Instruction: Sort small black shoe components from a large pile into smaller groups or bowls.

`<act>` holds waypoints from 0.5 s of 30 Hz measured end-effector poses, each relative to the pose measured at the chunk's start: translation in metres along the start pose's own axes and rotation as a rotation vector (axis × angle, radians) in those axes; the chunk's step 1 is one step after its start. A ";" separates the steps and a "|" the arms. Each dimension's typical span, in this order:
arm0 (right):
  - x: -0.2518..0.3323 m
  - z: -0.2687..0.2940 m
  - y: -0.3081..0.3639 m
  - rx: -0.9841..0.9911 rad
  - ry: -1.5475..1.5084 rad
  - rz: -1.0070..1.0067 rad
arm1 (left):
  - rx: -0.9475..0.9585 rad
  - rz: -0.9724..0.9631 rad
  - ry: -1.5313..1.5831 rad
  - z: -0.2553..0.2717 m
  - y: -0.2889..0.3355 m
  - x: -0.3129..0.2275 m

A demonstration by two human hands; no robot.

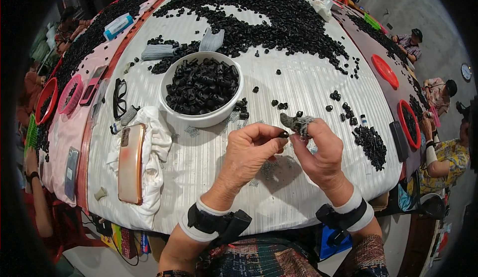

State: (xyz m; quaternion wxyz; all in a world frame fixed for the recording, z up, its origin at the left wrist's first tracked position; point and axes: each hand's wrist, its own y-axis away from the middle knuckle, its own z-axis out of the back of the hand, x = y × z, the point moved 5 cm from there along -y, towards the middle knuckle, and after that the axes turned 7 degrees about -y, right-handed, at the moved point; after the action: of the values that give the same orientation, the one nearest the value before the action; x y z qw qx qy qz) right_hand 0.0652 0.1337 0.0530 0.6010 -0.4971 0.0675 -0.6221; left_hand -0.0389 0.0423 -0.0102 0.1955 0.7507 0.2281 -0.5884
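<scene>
My left hand (244,152) pinches a small black plastic part (284,134) between thumb and fingertips. Close beside it, my right hand (323,152) is closed, its thumb tip near the part. A worn grey-green finger cover (294,122) sits on a finger of that hand. Whatever the right fingers grip is too small or hidden to make out. Beyond my left hand stands a white bowl (167,108) heaped with black plastic parts (201,85). Several loose black parts (279,104) lie on the table just past my hands. Below them are small, thin greyish bits (269,170).
A large spread of black parts (249,8) covers the table's far side. On the left are a phone (130,165) on white cloth (154,152) and eyeglasses (119,99). A pile of slim black pieces (371,147) lies right. Other people sit at both sides near red baskets (409,123).
</scene>
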 end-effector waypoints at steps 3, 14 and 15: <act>-0.003 0.001 0.003 -0.009 -0.023 0.003 | 0.007 0.017 0.022 -0.001 0.000 0.002; -0.060 -0.012 -0.031 0.024 0.063 -0.153 | -0.102 0.078 0.160 0.005 -0.002 0.004; -0.063 -0.015 -0.034 0.020 0.064 -0.149 | -0.100 0.073 0.158 0.005 -0.002 0.005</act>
State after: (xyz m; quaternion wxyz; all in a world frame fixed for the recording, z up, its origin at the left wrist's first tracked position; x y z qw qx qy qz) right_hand 0.0180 0.1867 0.0348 0.5556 -0.4746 0.0433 -0.6813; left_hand -0.0433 0.0418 -0.0163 0.2357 0.7920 0.2443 -0.5075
